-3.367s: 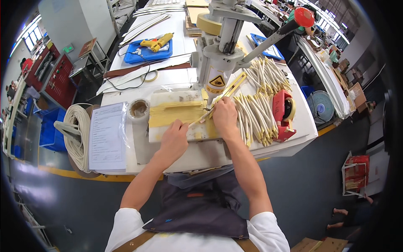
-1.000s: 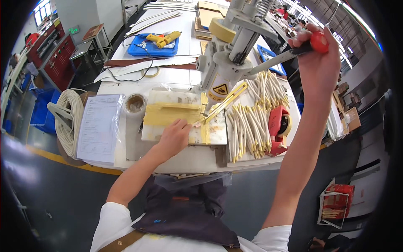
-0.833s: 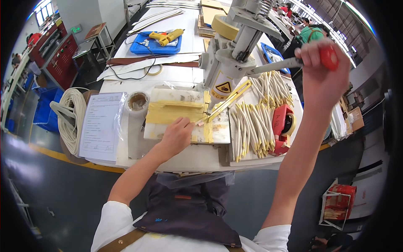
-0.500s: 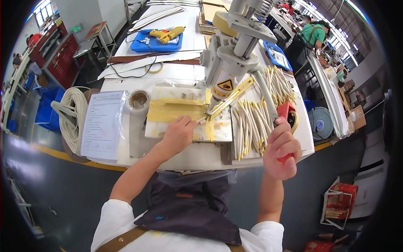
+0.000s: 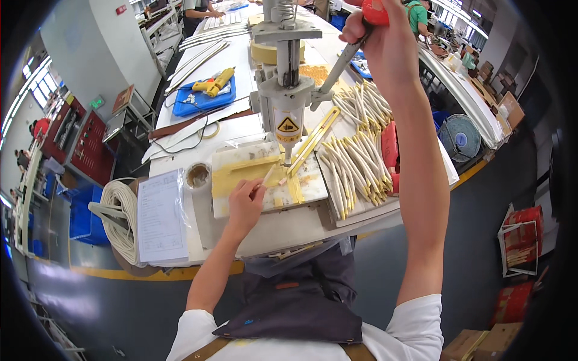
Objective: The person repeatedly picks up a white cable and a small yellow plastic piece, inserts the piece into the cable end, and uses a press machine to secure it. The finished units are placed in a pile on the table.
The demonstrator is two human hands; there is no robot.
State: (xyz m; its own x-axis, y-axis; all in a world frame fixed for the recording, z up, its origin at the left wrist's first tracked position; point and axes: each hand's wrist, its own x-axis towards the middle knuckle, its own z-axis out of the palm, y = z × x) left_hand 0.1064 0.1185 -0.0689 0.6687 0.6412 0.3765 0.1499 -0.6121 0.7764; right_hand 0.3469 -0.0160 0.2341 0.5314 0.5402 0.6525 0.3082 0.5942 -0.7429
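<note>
Your left hand (image 5: pixel 244 206) is curling nearly closed just left of the frame's centre, its thumb and fingers pinching a short pale strip (image 5: pixel 269 174). That strip is slanting up and right over a yellow-taped white slab (image 5: pixel 221 206), its far end lying near the tip of the grey press (image 5: pixel 289 96). At the top, right of centre, your right hand (image 5: pixel 388 51) is wrapping around the red knob (image 5: pixel 376 11) on the press's lever (image 5: pixel 338 69). Right of the slab, yellow-ended cream sticks (image 5: pixel 355 171) are lying in a pile beside a red dispenser (image 5: pixel 390 147).
</note>
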